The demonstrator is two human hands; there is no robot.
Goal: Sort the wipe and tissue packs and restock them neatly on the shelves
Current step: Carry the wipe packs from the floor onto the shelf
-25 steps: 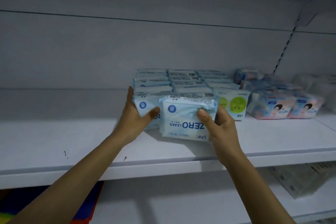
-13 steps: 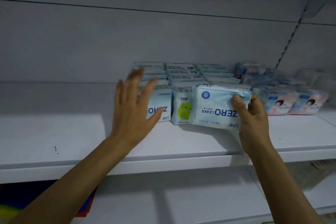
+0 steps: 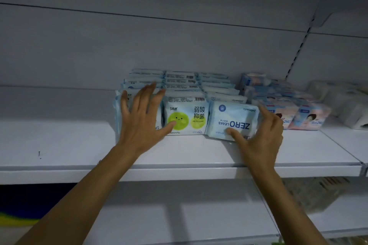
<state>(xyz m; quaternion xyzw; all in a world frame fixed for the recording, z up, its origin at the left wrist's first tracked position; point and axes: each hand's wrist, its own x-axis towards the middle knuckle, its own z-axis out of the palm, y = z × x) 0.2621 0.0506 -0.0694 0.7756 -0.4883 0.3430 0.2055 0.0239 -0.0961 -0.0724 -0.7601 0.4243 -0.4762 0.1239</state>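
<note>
The left hand (image 3: 142, 125) is spread wide, its fingers straight and fanned. Its palm faces a pale blue pack (image 3: 117, 109) that stands at the front of the left-hand row and is mostly hidden behind it. Its thumb tip (image 3: 170, 124) touches the face of the green-circle pack (image 3: 187, 117) standing just to its right. Beyond that pack is the right hand (image 3: 262, 139), also with its fingers extended. Its thumb (image 3: 235, 133) lies flat on the lower front of the ZERO LEAKS pack (image 3: 233, 117), and its index finger (image 3: 266, 110) runs up along that pack's right edge, so the pack sits in the fork between them. Whether the other fingers reach behind it cannot be told. The pack's print is upside down; it leans slightly, its bottom edge on the white shelf (image 3: 79, 145), and it touches the green-circle pack's right side. Behind both hands, three rows of similar packs (image 3: 179, 80) run back toward the grey back panel (image 3: 139, 45). To the right of the right hand stand pink-and-blue packs (image 3: 306, 117), each printed with a face. Past those are blurred white bundles (image 3: 348, 105). Below the forearms is a lower shelf (image 3: 179, 215).
</note>
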